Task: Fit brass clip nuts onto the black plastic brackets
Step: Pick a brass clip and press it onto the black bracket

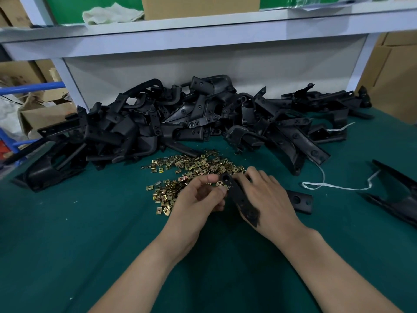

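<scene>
Soft, fairly dim light falls evenly from above, and shadows on the green surface (67, 233) are faint. Wide-angle distortion bows the shelf (203, 35) and stretches the edges. The black brackets (180, 123) lose detail in shade.

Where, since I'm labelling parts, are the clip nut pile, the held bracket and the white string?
clip nut pile (191, 166), head view, heap's middle.
held bracket (238, 197), head view, flat strip's middle.
white string (343, 188), head view, straight middle stretch.

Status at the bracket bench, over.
Right hand holds a black bracket. Left hand pinches a brass clip nut at its upper end. Loose nuts spread on the table behind; nothing in the way.
</scene>
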Action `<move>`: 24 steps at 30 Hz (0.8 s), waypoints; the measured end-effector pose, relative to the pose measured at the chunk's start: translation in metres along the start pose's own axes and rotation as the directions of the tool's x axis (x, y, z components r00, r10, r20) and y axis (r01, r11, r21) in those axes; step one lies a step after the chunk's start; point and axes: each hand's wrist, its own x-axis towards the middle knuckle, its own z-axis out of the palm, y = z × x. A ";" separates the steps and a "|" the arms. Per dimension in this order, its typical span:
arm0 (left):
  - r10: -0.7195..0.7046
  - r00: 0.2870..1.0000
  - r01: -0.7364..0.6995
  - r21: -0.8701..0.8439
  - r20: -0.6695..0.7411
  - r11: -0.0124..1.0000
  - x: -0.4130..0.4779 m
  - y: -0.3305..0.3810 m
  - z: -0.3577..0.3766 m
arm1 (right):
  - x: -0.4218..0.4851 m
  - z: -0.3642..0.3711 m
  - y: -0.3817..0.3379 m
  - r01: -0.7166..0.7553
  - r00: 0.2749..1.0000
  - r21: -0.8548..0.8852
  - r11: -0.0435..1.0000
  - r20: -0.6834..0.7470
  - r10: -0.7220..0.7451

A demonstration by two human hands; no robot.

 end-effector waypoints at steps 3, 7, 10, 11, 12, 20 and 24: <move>-0.006 1.000 0.006 -0.008 0.002 1.000 0.000 0.002 0.000 | 0.000 -0.001 -0.001 0.014 1.000 -0.015 1.000 0.013 -0.014; -0.016 1.000 0.016 -0.014 0.009 1.000 0.001 0.003 -0.001 | 0.000 -0.002 -0.002 0.027 0.999 -0.035 0.999 0.022 -0.027; -0.035 0.999 0.036 -0.032 0.012 0.999 0.003 0.003 -0.003 | 0.000 -0.002 -0.003 0.034 0.999 -0.039 0.999 0.026 -0.033; -0.040 0.999 0.041 -0.034 0.017 0.999 0.003 0.003 -0.003 | 0.000 -0.002 -0.003 0.035 0.999 -0.039 0.999 0.026 -0.034; -0.043 0.999 0.044 -0.036 0.025 0.998 0.004 0.003 -0.004 | -0.001 -0.002 -0.003 0.038 0.999 -0.040 0.998 0.027 -0.037; -0.068 0.995 0.074 -0.082 0.078 0.994 0.008 0.000 -0.011 | -0.001 -0.001 -0.003 0.070 0.996 -0.025 0.997 0.056 -0.069; -0.076 0.993 0.086 -0.116 0.090 0.990 0.008 0.002 -0.012 | -0.001 -0.001 -0.005 0.058 0.996 -0.005 0.998 0.066 -0.058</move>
